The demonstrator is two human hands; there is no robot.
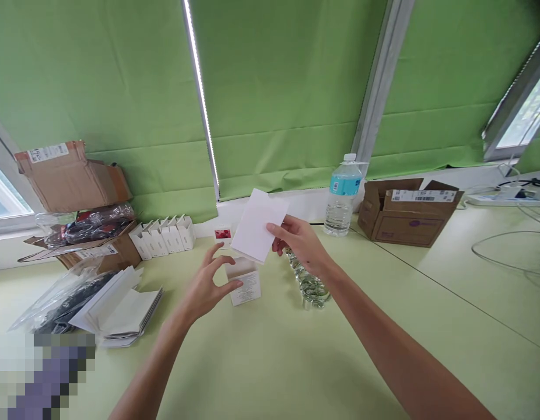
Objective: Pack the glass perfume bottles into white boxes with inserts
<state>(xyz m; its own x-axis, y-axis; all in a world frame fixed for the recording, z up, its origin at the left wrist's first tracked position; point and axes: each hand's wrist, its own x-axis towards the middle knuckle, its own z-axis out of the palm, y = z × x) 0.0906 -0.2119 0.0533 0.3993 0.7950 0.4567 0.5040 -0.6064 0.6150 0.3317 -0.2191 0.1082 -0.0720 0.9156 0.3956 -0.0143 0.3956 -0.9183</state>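
Note:
My right hand (296,242) pinches the right edge of a flat, folded white card (259,226) and holds it tilted above the table. My left hand (215,280) is to the lower left of it, fingers curved and apart, with nothing between them. Just right of my left fingertips, a small white box (246,287) with printed text lies on the table, its upper part partly hidden by the card. Behind it is a small white item with a red picture (223,234). Several clear glass pieces (312,287) stand in a row below my right hand.
A water bottle (342,198) and an open cardboard box (405,219) stand at the back right. Several small white boxes (165,238), stacked cartons (73,181) and a pile of folded white sheets (128,312) are at left. Cables lie far right.

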